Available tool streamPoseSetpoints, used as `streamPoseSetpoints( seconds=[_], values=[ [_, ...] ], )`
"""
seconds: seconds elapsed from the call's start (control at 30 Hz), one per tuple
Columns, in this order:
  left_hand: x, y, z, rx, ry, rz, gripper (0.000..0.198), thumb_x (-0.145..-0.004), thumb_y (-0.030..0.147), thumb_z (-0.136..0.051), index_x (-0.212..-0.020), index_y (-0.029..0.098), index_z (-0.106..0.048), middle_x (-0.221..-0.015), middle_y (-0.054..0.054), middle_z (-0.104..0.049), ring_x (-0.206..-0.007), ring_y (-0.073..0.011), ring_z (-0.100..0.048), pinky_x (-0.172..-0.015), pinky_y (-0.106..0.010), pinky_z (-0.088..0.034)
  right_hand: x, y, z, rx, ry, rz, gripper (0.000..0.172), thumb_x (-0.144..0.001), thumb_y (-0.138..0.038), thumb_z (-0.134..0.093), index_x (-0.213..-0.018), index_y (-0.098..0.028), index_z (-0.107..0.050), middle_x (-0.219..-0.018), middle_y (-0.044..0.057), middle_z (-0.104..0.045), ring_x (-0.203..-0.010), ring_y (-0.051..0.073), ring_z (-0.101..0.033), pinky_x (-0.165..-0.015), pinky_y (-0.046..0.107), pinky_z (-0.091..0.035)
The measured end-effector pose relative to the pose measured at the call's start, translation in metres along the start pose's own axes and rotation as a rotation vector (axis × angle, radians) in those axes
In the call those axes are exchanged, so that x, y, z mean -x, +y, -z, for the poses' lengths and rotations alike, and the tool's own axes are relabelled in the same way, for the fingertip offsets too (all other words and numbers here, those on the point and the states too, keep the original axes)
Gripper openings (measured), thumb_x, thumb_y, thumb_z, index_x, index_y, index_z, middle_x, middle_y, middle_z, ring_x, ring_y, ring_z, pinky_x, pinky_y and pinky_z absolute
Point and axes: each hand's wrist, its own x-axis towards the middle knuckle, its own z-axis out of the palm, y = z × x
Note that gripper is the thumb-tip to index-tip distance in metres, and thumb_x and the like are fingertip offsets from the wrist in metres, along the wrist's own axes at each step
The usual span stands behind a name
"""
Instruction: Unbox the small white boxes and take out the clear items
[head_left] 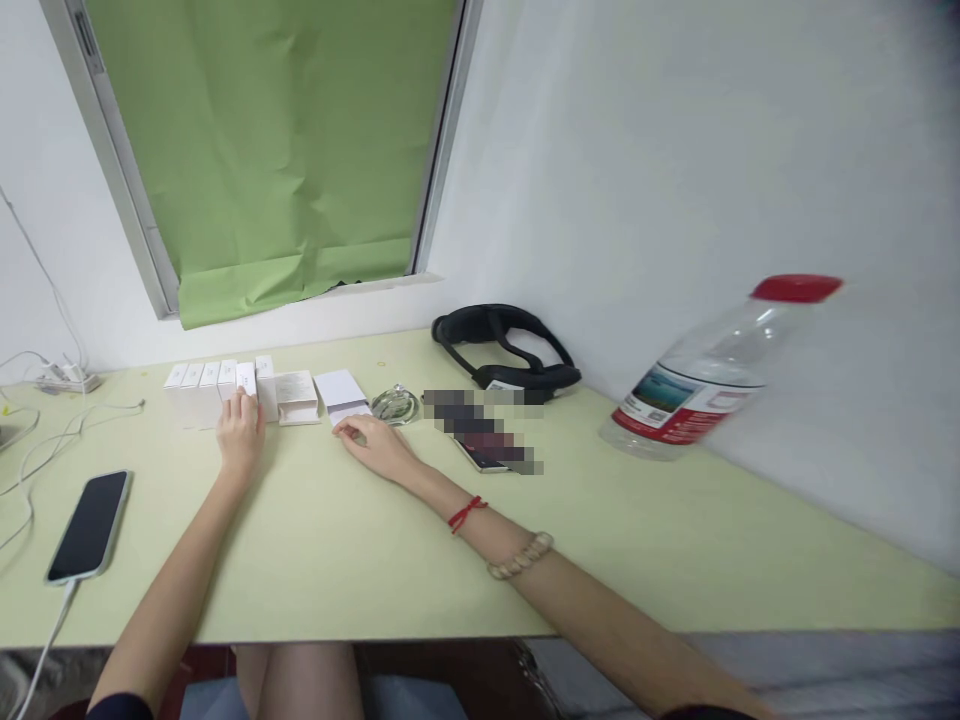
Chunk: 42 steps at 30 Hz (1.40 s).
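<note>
Toward the table's [300, 560] far edge, left hand [240, 440] touched a small white box [246, 374]; right hand [379, 450] lay just beside an opened carton [342, 388]. Finger closure, both: could not tell.

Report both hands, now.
Left hand: fingers on a small white box; grip unclear.
Right hand: loosely curled at another white box; grip unclear.

"What do we have on the left of our table [300, 570]?"

"We see a phone [88, 525] near the front edge, with a power strip [71, 380] behind it."

"And further right?"

"We find a row of boxes [199, 400], then a coil [395, 405]. Behind and right of that lies a headset [536, 378]; beyond it, rightmost, we have a bottle [690, 390]."
</note>
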Motion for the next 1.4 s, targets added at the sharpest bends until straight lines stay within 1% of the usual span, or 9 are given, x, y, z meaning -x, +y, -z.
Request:
streamPoseSetpoints(
  seconds=[0.1,0.23,0.3,0.5,0.67,0.8,1.1,1.27,1.4],
  values=[
    [0.003,-0.001,-0.005,-0.003,0.028,-0.033,0.043,-0.095,0.031,-0.037,-0.127,0.011,-0.058,-0.135,-0.015,-0.055,-0.115,-0.0293,-0.055,-0.091,-0.041,-0.045,-0.001,0.003,-0.002,-0.006,-0.005,0.007,0.016,-0.084,-0.012,-0.055,-0.091,-0.016,-0.069,-0.089,0.005,-0.069,-0.085,0.016,-0.063,-0.077,0.026,-0.045],
    [0.009,-0.002,-0.011,-0.013,-0.001,-0.062,0.057,-0.090,0.025,-0.042,-0.146,0.015,-0.043,-0.154,-0.010,-0.033,-0.140,-0.0316,-0.034,-0.106,-0.046,-0.036,-0.001,0.002,-0.001,0.002,-0.029,-0.014,0.016,-0.084,-0.011,-0.055,-0.091,-0.016,-0.069,-0.089,0.005,-0.068,-0.087,0.017,-0.062,-0.078,0.027,-0.044],
    [0.012,-0.001,-0.013,-0.030,-0.030,-0.086,0.060,-0.088,0.024,-0.043,-0.148,0.015,-0.040,-0.156,-0.008,-0.026,-0.145,-0.0306,-0.025,-0.111,-0.047,-0.032,-0.001,0.000,0.000,0.004,-0.038,-0.018,0.016,-0.083,-0.011,-0.055,-0.091,-0.016,-0.068,-0.089,0.005,-0.068,-0.086,0.017,-0.062,-0.078,0.027,-0.044],
    [0.012,0.009,-0.017,-0.088,-0.056,-0.192,0.060,-0.091,0.026,-0.039,-0.150,0.017,-0.035,-0.157,-0.007,-0.020,-0.147,-0.0279,-0.021,-0.116,-0.046,-0.026,0.000,-0.003,0.000,0.002,-0.074,-0.009,0.016,-0.083,-0.009,-0.055,-0.089,-0.016,-0.068,-0.089,0.005,-0.067,-0.086,0.016,-0.060,-0.079,0.027,-0.044],
    [0.001,0.020,-0.030,-0.092,-0.019,-0.251,0.067,-0.088,0.022,-0.041,-0.152,0.009,-0.029,-0.158,-0.014,-0.015,-0.148,-0.0283,-0.016,-0.119,-0.043,-0.022,-0.001,0.003,-0.005,-0.021,-0.050,0.062,0.016,-0.082,-0.010,-0.055,-0.088,-0.016,-0.068,-0.086,0.005,-0.066,-0.082,0.015,-0.059,-0.076,0.027,-0.043],
    [-0.006,0.024,-0.041,-0.080,-0.008,-0.228,0.066,-0.086,0.020,-0.043,-0.149,0.004,-0.034,-0.154,-0.019,-0.027,-0.146,-0.0315,-0.023,-0.118,-0.045,-0.024,-0.002,0.004,-0.007,-0.009,-0.057,0.042,0.018,-0.082,-0.008,-0.054,-0.089,-0.017,-0.068,-0.085,0.003,-0.065,-0.082,0.015,-0.059,-0.078,0.027,-0.043],
    [0.003,0.023,-0.035,-0.065,0.099,-0.167,0.038,-0.097,0.025,-0.039,-0.124,0.018,-0.064,-0.119,-0.018,-0.062,-0.117,-0.0284,-0.057,-0.095,-0.041,-0.045,-0.002,0.008,-0.009,-0.020,-0.055,0.036,0.017,-0.081,-0.010,-0.056,-0.088,-0.017,-0.069,-0.087,0.004,-0.065,-0.080,0.015,-0.059,-0.077,0.028,-0.043],
    [0.000,0.019,-0.036,-0.029,0.066,-0.104,0.038,-0.096,0.020,-0.038,-0.127,0.014,-0.061,-0.116,-0.018,-0.062,-0.107,-0.0248,-0.061,-0.085,-0.035,-0.050,0.000,0.012,-0.012,-0.041,-0.044,0.064,0.017,-0.081,-0.011,-0.055,-0.088,-0.017,-0.069,-0.088,0.004,-0.065,-0.077,0.014,-0.058,-0.075,0.026,-0.043],
    [-0.002,0.019,-0.035,-0.068,0.033,-0.049,0.044,-0.096,0.025,-0.039,-0.136,0.015,-0.054,-0.138,-0.020,-0.049,-0.110,-0.0266,-0.059,-0.091,-0.039,-0.049,0.000,0.014,-0.013,-0.052,-0.056,0.069,0.019,-0.081,-0.009,-0.054,-0.090,-0.017,-0.069,-0.087,0.004,-0.065,-0.075,0.012,-0.058,-0.073,0.025,-0.043]
  ],
)
